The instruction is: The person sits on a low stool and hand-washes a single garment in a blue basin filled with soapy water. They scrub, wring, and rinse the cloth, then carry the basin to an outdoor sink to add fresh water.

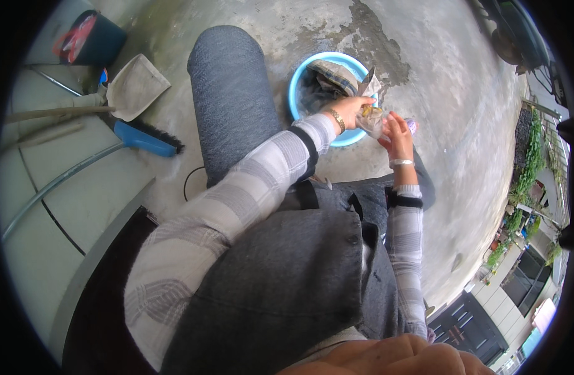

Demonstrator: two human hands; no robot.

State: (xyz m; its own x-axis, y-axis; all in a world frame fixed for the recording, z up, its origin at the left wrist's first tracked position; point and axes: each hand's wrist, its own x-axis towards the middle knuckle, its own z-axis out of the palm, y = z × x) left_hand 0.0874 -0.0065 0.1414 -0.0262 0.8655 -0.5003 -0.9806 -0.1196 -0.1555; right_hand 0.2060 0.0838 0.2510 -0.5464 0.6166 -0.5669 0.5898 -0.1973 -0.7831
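Observation:
My left hand [349, 111], with a gold-coloured watch at the wrist, grips a crumpled clear plastic bag [370, 123] over the near right rim of a light blue basin [294, 96]. Something yellow shows at the top of the bag. At the bag's right side is my right hand [399, 140], a pale bracelet on its wrist and its fingers bent. Whether those fingers pinch the bag cannot be told. Inside the basin lie a plaid-edged cloth [334, 76] and darker, wet-looking fabric [315, 98]. A pale, pointed piece [370, 85] stands up behind my left hand.
My grey-trousered leg [233, 98] lies left of the basin. Farther left are a dustpan [137, 89], a blue broom [144, 138] and a dark bin [102, 40] with a red bag. A purple-and-white thing [412, 125] shows behind my right hand. A wet patch [376, 40] marks the concrete.

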